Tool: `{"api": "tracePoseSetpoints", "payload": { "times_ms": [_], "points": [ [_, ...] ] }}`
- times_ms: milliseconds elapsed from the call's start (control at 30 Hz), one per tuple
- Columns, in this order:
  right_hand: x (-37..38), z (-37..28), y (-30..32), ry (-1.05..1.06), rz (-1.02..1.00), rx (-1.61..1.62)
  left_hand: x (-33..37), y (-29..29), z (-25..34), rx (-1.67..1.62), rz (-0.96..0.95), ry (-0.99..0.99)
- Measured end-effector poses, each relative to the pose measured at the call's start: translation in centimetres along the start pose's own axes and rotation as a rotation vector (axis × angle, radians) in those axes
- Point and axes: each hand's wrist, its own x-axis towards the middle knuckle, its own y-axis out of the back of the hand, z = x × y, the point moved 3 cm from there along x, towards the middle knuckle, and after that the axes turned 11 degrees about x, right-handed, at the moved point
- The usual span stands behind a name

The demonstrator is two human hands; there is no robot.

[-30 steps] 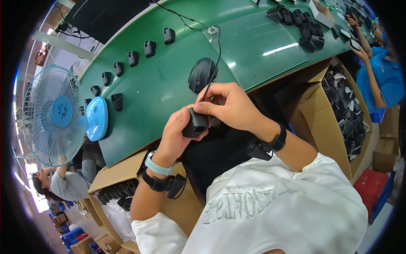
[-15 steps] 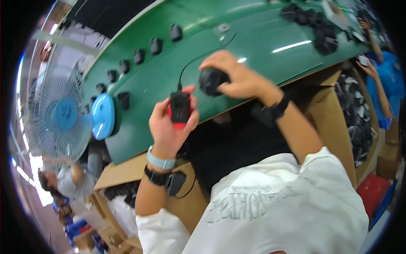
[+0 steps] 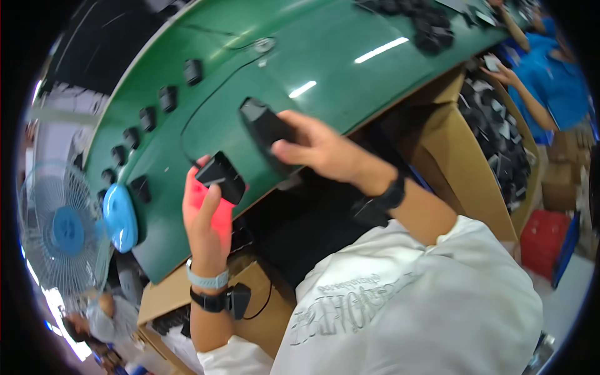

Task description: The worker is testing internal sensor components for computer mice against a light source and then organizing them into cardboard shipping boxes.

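My left hand [image 3: 203, 225] is closed around a small black box-shaped device [image 3: 224, 178] with a red part that glows pinkish red [image 3: 220, 219] against the palm. A thin black cable [image 3: 201, 103] runs from this device across the green table to a round clear fitting [image 3: 264, 45]. To the right, my right hand [image 3: 315, 147] grips a dark, long black casing [image 3: 265, 128], held tilted over the table and blurred by motion. The two held things are apart. Both wrists wear black straps with small black units.
Several black blocks [image 3: 167, 99] stand in a curved row on the green table [image 3: 325, 56]. More black pieces [image 3: 431, 31] are heaped at the far right. A blue fan [image 3: 69, 228] is at left. Cardboard boxes [image 3: 431, 150] adjoin the near edge; a person in blue [image 3: 537, 81] works at right.
The view has shifted, so the table things sit further left. My left hand has tilted its device, and the red part now glows. The casing in my right hand has turned, showing its length.
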Motion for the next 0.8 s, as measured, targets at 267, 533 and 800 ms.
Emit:
{"api": "tracePoseSetpoints", "payload": {
  "times_ms": [267,533,800],
  "points": [
    [-0.5,2.9,-2.6,0.082,0.121,-0.191,-0.7,-0.4,-1.5,0.222,0.013,0.034],
    [-2.0,1.7,-1.6,0.054,0.165,-0.207,-0.1,-1.7,-3.0,0.149,-0.078,0.112],
    [-2.0,1.6,-1.9,0.073,0.16,-0.258,0.2,-0.6,-3.6,0.121,-0.066,0.124]
  ]
}}
